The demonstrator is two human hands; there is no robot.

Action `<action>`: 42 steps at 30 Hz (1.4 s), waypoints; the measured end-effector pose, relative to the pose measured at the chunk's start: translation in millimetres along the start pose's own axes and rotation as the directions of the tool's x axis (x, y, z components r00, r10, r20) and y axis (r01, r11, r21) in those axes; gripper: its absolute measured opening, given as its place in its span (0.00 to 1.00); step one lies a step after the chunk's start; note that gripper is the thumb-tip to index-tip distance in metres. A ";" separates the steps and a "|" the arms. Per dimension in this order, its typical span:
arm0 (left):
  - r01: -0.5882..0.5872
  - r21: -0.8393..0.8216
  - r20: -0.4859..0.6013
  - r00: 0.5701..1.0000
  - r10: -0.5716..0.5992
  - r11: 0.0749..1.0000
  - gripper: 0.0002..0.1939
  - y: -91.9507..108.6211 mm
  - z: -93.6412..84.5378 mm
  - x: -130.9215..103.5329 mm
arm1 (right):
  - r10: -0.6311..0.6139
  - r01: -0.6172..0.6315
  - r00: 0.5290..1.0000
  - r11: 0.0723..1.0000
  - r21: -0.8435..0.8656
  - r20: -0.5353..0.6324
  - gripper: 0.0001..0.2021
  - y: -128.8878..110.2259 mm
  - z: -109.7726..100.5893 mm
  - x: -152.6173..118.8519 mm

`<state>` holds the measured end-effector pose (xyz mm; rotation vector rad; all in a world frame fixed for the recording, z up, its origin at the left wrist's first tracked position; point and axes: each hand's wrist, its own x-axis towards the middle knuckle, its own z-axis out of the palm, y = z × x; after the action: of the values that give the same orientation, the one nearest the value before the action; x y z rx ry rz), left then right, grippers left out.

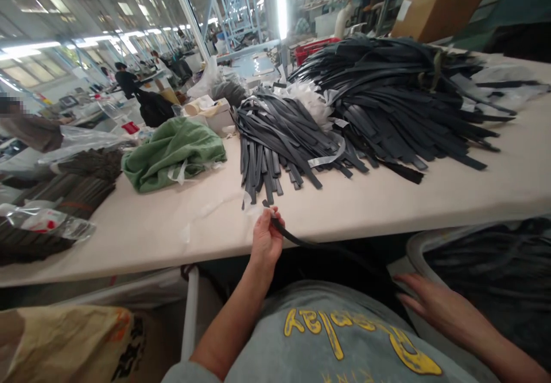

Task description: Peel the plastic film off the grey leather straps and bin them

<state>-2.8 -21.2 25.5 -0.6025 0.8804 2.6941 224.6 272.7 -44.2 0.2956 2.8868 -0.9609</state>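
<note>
My left hand (267,236) is closed in a pinch on one end of a dark strip (293,238), just above the front edge of the table. From the fingers the strip curves down and right over the edge, and its far part is lost in the dark gap. My right hand (434,305) is lower right, beside a bin, fingers stretched out and apart; I see nothing in it. A pile of dark flat strips (279,136) lies on the table beyond my left hand, with a larger bundle of strips (387,96) behind it to the right.
The pale tabletop (206,222) also carries a green cloth (172,150), a bundle of brownish strips (77,182) and a plastic bottle (47,222). A bin (415,245) full of dark strips stands right, a brown paper sack (64,343) lower left. People work farther back.
</note>
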 end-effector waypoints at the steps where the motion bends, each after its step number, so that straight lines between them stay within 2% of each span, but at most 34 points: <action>1: 0.014 -0.002 -0.002 1.000 -0.014 1.000 0.06 -4.3 -3.0 -6.3 | -0.030 0.028 0.998 0.999 0.035 0.058 0.15 -36.0 -2.2 21.6; 3: 0.021 -0.008 0.001 1.000 -0.021 1.000 0.07 -12.2 -8.5 -17.4 | -0.161 0.130 0.973 0.975 0.180 0.164 0.23 -106.1 1.8 60.5; 5: 0.020 0.010 0.025 1.000 -0.020 1.000 0.09 -17.1 -13.1 -25.7 | -0.327 0.227 0.916 0.899 0.375 0.230 0.24 -163.1 14.5 88.8; 7: 0.001 0.044 0.047 0.999 -0.003 0.999 0.10 -16.4 -17.1 -30.5 | -0.398 0.233 0.886 0.826 0.513 0.239 0.21 -199.2 29.6 105.8; 9: -0.047 0.049 0.043 0.998 0.045 0.998 0.10 -9.0 -20.6 -32.2 | -0.386 0.208 0.892 0.812 0.545 0.236 0.17 -213.2 40.2 113.4; 12: -0.094 -0.004 -0.055 0.994 0.093 0.996 0.06 10.5 -25.0 -32.1 | -0.345 0.239 0.928 0.843 0.483 0.143 0.15 -205.2 40.0 111.9; 14: -0.054 -0.033 -0.140 0.989 0.049 0.998 0.06 22.2 -27.2 -31.7 | -0.326 0.273 0.944 0.861 0.430 0.054 0.15 -193.5 31.6 105.8; 17: 0.008 -0.061 -0.185 0.983 -0.020 0.998 0.08 27.8 -29.7 -31.1 | -0.337 0.311 0.941 0.887 0.342 0.017 0.15 -184.0 19.6 96.0; 22: 0.058 -0.051 -0.134 0.989 -0.064 0.997 0.06 13.2 -32.6 -32.0 | -0.394 0.377 0.918 0.900 0.218 0.042 0.14 -190.5 22.8 95.8; 26: 0.084 -0.024 -0.088 0.992 -0.086 0.996 0.05 3.6 -37.1 -36.5 | -0.393 0.377 0.915 0.914 0.151 0.093 0.13 -197.7 33.3 104.3; 31: 0.084 0.033 -0.082 0.993 -0.081 0.996 0.04 -5.8 -45.1 -43.8 | -0.394 0.379 0.904 0.918 0.113 0.168 0.14 -210.3 38.8 109.3; 34: 0.087 0.032 -0.098 0.992 -0.084 0.996 0.03 -10.0 -51.5 -45.6 | -0.380 0.347 0.905 0.920 0.184 0.190 0.13 -205.6 26.3 103.0; 37: 0.090 0.007 -0.151 0.985 -0.088 0.996 0.05 -11.1 -59.3 -45.4 | -0.337 0.272 0.913 0.922 0.276 0.228 0.22 -182.9 -0.5 88.8; 39: 0.115 0.003 -0.167 0.979 -0.113 0.993 0.07 -13.6 -63.3 -47.0 | -0.284 0.206 0.927 0.931 0.300 0.244 0.22 -166.6 -16.8 80.7; 42: 0.199 0.045 -0.099 0.976 -0.194 0.979 0.11 -24.9 -63.4 -55.0 | -0.238 0.166 0.944 0.942 0.292 0.228 0.21 -161.1 -21.4 78.5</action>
<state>74.1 -45.5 -8.6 -0.7670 0.8658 2.4746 113.7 171.5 56.0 -0.1129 2.5821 -1.3202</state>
